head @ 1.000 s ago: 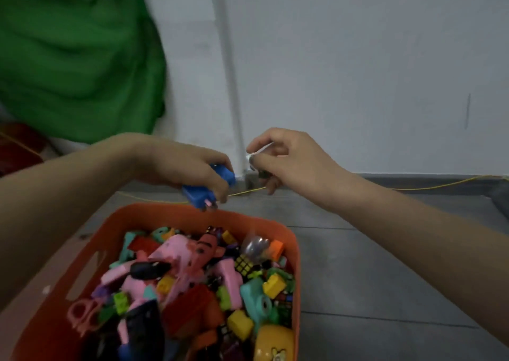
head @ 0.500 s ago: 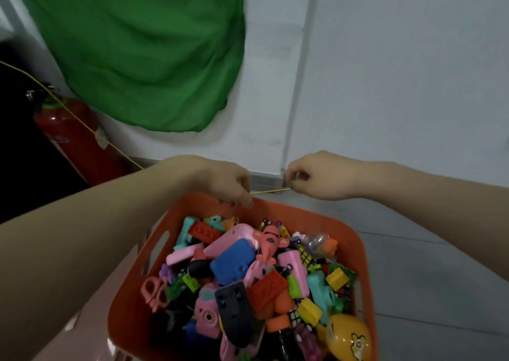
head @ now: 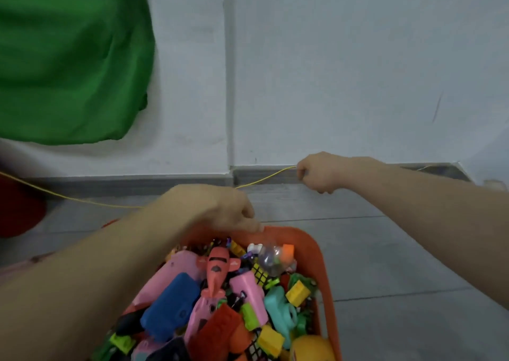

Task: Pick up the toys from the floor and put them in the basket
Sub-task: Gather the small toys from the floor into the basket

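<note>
An orange basket [head: 316,253] heaped with several toys stands on the grey floor below me. A blue toy [head: 173,305] lies on top of the pile beside a pink one [head: 176,269]. My left hand [head: 214,209] hangs over the basket's far rim, fingers loosely curled and holding nothing, a fingertip at the rim. Beyond the basket, near the skirting board, my right hand [head: 316,173] is a fist. A thin yellow cord [head: 264,177] rises into that fist, which grips it. No loose toy shows on the visible floor.
A white wall with a vertical pipe [head: 228,71] runs across the back. A green cloth [head: 68,57] hangs at the upper left. Part of a red object [head: 19,209] stands at the left edge. Grey floor tiles [head: 399,264] stretch to the right of the basket.
My left hand let the blue toy drop into the basket and now hangs over the rim. My right hand moved right, away from the basket, closing on the cord.
</note>
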